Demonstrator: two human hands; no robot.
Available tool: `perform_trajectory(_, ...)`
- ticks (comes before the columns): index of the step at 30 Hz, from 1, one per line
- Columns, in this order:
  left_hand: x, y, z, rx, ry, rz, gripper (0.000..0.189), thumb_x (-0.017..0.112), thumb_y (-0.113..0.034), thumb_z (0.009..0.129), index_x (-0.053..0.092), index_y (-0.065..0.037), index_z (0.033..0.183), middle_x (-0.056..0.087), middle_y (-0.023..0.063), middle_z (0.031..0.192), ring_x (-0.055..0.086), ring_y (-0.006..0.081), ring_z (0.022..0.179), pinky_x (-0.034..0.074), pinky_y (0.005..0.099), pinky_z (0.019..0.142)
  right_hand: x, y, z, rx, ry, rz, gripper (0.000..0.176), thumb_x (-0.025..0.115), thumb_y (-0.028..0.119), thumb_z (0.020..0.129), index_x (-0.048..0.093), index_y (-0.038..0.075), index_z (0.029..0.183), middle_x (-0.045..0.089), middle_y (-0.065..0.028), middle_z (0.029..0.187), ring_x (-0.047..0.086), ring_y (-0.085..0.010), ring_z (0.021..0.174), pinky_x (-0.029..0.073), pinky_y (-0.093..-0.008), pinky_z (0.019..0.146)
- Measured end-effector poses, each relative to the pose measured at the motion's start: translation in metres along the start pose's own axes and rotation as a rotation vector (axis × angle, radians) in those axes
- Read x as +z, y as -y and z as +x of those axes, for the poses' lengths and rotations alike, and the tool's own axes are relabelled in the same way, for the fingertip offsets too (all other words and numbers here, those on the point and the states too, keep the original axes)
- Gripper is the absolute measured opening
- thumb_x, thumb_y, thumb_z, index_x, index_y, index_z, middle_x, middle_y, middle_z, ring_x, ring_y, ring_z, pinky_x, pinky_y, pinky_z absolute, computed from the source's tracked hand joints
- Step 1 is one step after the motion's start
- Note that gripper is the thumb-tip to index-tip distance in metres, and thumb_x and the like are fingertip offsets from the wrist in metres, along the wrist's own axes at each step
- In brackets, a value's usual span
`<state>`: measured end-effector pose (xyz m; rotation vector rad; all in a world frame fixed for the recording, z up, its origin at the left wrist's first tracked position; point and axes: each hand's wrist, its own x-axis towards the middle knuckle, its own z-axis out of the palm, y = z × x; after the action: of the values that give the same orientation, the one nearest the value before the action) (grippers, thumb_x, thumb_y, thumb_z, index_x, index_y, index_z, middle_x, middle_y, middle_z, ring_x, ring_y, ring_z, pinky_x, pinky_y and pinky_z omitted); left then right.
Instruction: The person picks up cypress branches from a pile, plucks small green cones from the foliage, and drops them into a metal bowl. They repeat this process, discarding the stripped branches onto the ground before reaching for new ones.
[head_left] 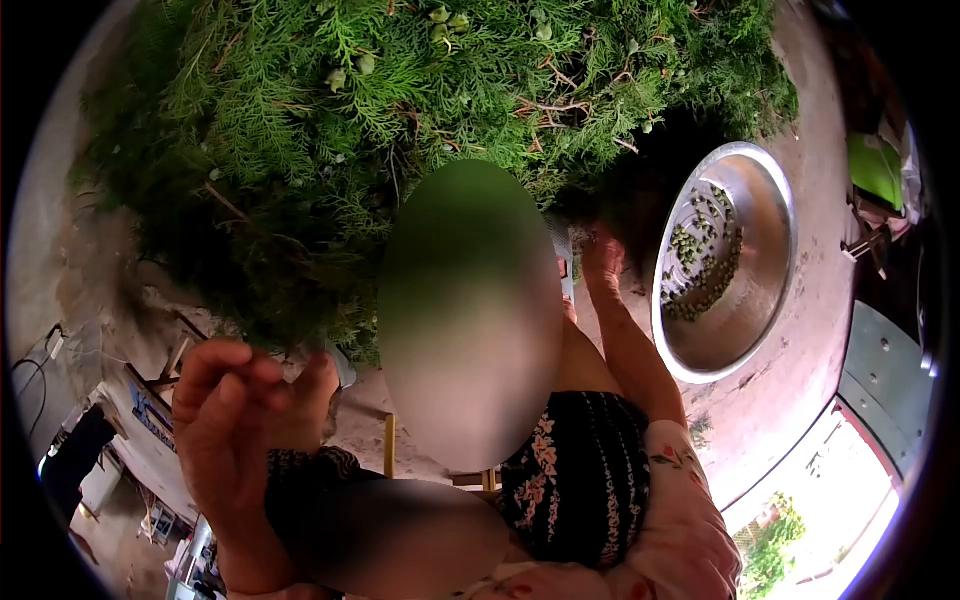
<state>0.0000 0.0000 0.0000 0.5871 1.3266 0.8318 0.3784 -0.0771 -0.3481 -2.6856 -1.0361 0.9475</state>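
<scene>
My left hand (pixel 222 420) is raised at the lower left, in front of my knee and apart from the branches. Its fingers curl in toward the thumb; whatever they hold, if anything, is too small or blurred to make out. My right arm reaches forward past my other knee, and my right hand (pixel 604 258) is low at the shaded edge of the pile, left of the metal basin. Shadow hides its fingertips. A big heap of green cypress branches (pixel 330 130) fills the upper view, with several round green cones (pixel 365 64) among the twigs.
A wide metal basin (pixel 770 250) on the floor at right holds many small green cones (pixel 690 250). A green item (pixel 875 170) is at the far right, and a bright doorway at lower right. Furniture stands at lower left. Blurred ovals cover the middle.
</scene>
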Motion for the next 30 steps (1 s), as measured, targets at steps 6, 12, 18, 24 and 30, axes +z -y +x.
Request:
perform_trajectory(6,0.007,-0.005,-0.005,0.024,-0.048,-0.064,0.022,0.057,-0.010,0.083,0.053,0.000,0.102,0.060,0.0110,0.091,0.059,0.0160,0.074,0.050,0.0277,0.072,-0.101,0.059,-0.075,-0.503,-0.520,0.242,0.021,0.057,0.007,0.076,0.061,0.004,0.095,0.058,-0.0137,0.092,0.055,-0.0295,0.085,0.046,-0.0391,0.076)
perform_trajectory(12,0.004,-0.007,-0.010,0.016,-0.028,-0.067,0.020,0.055,-0.008,0.084,0.054,-0.001,0.102,0.060,0.0105,0.090,0.058,0.0143,0.074,0.050,0.0297,0.071,-0.117,0.035,-0.073,-0.571,-0.723,-0.231,0.019,0.058,0.010,0.078,0.061,0.004,0.096,0.059,-0.0126,0.091,0.057,-0.0273,0.081,0.047,-0.0373,0.072)
perform_trajectory(18,0.003,-0.007,-0.005,-0.004,-0.001,-0.109,0.019,0.055,-0.007,0.084,0.056,-0.002,0.102,0.061,0.0110,0.090,0.059,0.0146,0.072,0.051,0.0294,0.063,-0.011,0.060,-0.056,0.213,0.665,0.706,0.020,0.061,0.019,0.082,0.061,0.003,0.095,0.060,-0.0069,0.088,0.059,-0.0151,0.054,0.049,-0.0293,0.047)
perform_trajectory(24,0.002,-0.007,-0.005,-0.033,0.008,-0.137,0.019,0.055,-0.006,0.084,0.057,-0.002,0.102,0.063,0.0103,0.088,0.061,0.0148,0.071,0.049,0.0247,0.062,-0.006,0.091,-0.055,0.072,0.723,0.494,0.026,0.062,0.023,0.082,0.058,0.003,0.097,0.058,-0.0025,0.079,0.056,-0.0144,0.054,0.047,-0.0275,0.046)
perform_trajectory(30,-0.005,-0.011,-0.002,0.017,0.040,-0.159,0.018,0.056,-0.008,0.084,0.057,-0.002,0.102,0.063,0.0091,0.089,0.059,0.0138,0.074,0.047,0.0251,0.070,-0.054,0.121,-0.088,-0.051,0.683,0.572,0.022,0.063,0.016,0.080,0.058,-0.006,0.078,0.058,-0.0099,0.067,0.058,-0.0170,0.054,0.048,-0.0285,0.045)
